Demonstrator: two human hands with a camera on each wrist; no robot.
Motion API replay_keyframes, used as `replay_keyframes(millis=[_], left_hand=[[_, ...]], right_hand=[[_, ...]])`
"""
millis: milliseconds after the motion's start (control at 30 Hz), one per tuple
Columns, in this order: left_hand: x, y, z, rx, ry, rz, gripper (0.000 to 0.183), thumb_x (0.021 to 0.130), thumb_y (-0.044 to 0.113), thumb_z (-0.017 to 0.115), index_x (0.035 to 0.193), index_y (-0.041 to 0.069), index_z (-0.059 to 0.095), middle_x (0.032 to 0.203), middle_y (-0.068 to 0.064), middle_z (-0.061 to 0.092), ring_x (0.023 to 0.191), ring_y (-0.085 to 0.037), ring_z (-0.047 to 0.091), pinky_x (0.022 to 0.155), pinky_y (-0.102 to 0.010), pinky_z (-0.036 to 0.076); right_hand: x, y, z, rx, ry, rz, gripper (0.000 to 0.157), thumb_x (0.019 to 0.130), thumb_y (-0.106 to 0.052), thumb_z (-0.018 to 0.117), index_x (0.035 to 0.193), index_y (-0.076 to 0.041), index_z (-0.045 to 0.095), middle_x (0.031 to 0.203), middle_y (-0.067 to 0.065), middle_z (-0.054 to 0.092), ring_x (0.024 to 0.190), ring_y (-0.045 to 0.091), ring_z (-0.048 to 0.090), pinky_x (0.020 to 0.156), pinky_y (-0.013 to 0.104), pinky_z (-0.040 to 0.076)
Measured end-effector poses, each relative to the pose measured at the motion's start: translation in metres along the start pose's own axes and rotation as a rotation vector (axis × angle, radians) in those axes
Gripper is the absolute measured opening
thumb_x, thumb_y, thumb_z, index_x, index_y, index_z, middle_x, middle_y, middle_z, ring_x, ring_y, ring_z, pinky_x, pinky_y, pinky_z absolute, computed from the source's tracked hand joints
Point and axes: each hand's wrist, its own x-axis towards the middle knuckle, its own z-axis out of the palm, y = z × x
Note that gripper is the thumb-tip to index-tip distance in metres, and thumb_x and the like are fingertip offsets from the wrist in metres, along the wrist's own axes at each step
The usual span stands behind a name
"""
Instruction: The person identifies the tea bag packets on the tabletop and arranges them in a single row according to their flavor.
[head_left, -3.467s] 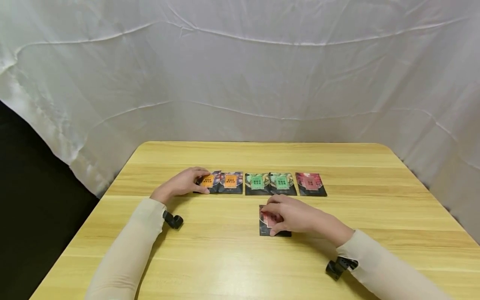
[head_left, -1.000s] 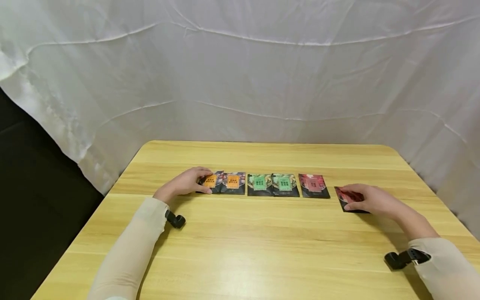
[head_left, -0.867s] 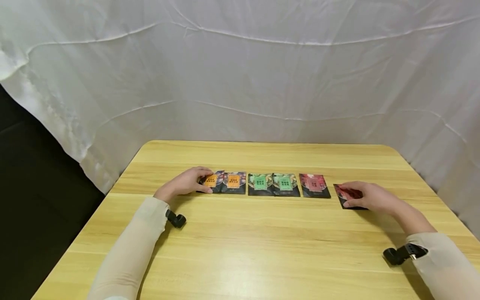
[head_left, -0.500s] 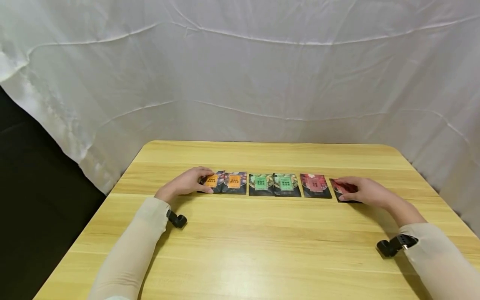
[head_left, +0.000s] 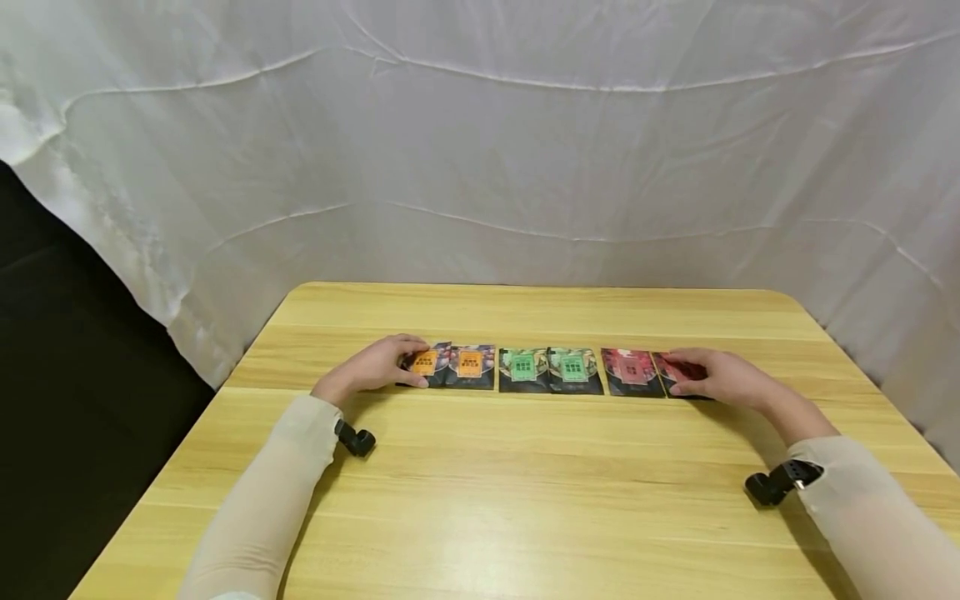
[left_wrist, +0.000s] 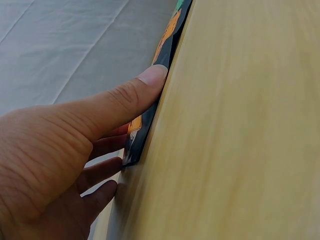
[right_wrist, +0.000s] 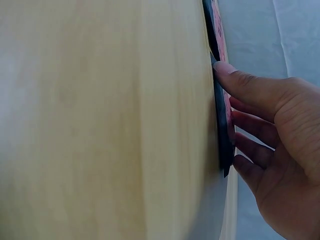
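A row of flat sachets lies across the back half of the table. At its left end my left hand (head_left: 375, 367) holds an orange-labelled sachet (head_left: 427, 360), thumb along the near edge and fingers at the far side. My right hand (head_left: 731, 379) grips a red sachet (head_left: 674, 374) at the right end, thumb on its near edge, and covers its right part. That sachet's left edge meets another red sachet (head_left: 632, 375). In the right wrist view, the thumb tip presses the dark edge of the held sachet (right_wrist: 221, 120), near the neighbouring one.
Between the hands lie a second orange-labelled sachet (head_left: 471, 368) and two green-labelled sachets (head_left: 523, 372), side by side. They rest on a wood-grain table (head_left: 480, 483) with rounded far corners. A pale cloth (head_left: 480, 167) hangs behind it, and something black (head_left: 82, 400) shows at the left.
My right hand has moved the red sachet from the table's middle out to the right, then back and left until it meets the other red one. The left hand stays at its orange-labelled sachet.
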Motion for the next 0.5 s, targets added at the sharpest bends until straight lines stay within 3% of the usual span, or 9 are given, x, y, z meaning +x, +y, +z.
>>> replay_keyframes(millis=[500], left_hand=[[0.0006, 0.0013, 0.0000, 0.008, 0.000, 0.001, 0.079, 0.084, 0.046, 0.075, 0.147, 0.011, 0.046, 0.152, -0.012, 0.038, 0.139, -0.034, 0.034, 0.110, -0.052, 0.032]], right_hand=[[-0.0003, -0.0070, -0.0027, -0.015, -0.007, -0.012, 0.077, 0.088, -0.045, 0.071, 0.141, 0.006, 0.047, 0.138, 0.032, 0.047, 0.127, 0.051, 0.041, 0.102, 0.063, 0.034]])
